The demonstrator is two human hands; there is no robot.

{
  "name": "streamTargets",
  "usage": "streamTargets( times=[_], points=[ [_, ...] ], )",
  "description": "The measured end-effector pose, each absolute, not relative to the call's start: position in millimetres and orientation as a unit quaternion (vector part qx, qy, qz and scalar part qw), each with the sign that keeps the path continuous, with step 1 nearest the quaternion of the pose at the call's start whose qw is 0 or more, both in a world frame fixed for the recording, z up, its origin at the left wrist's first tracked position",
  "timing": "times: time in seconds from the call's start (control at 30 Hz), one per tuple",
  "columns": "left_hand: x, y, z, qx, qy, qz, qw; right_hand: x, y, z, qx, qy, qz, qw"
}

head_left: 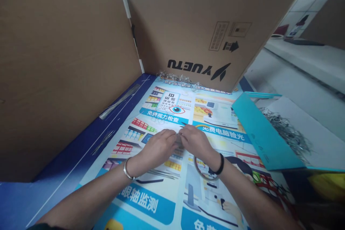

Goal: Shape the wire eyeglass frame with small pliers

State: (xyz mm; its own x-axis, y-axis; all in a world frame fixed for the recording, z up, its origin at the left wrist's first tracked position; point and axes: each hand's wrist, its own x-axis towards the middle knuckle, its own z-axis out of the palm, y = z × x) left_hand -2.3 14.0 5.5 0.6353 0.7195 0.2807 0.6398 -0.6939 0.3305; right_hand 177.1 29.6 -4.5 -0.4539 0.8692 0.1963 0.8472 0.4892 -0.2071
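Small greyish piece (pixel 178 140) sits between left hand (pixel 161 145) and right hand (pixel 198 143), both sets of fingers pinched narrow on it. Mid-job I'd guess: tangled wires (pixel 287 131) heaped in the blue box (pixel 260 140) right of the fingers, straight strands (pixel 120 102) left of them seemingly unworked

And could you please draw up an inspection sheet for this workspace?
Surface: illustrated poster sheet, with a dark blue border at left.
Work items: small greyish item at the centre, too hidden to identify; thin strands at left.
Clutter: tangled metallic-looking pieces along the back; a tangled heap inside the turquoise box at right.
Hands: left hand and right hand close together, both appearing to pinch the item.
Cables: nothing seen that is clearly a cable.
Surroundings: left cardboard panel, rear cardboard panel; bottle at upper right.
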Motion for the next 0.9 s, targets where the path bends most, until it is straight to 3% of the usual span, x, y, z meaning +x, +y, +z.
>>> streamTargets(
  times=[0.13, 0.4, 0.67, 0.9],
  points=[
    [-1.8, 15.7, -12.9, 0.907, 0.378, 0.176, 0.060, 176.2, 30.8, -8.1, -0.446, -0.875, 0.054, 0.179],
    [-1.7, 21.7, -20.5, 0.910, 0.366, 0.189, 0.052, 170.5, 32.5, -12.9, -0.469, -0.877, 0.025, 0.100],
    [-7.2, 27.8, -40.0, 0.926, 0.354, 0.124, 0.041, 171.2, 29.5, -13.4, -0.488, -0.868, 0.009, 0.090],
    [-14.5, 33.0, -28.3, 0.923, 0.371, 0.073, 0.071, 173.5, 30.5, -13.4, -0.496, -0.863, 0.023, 0.095]
  ],
)
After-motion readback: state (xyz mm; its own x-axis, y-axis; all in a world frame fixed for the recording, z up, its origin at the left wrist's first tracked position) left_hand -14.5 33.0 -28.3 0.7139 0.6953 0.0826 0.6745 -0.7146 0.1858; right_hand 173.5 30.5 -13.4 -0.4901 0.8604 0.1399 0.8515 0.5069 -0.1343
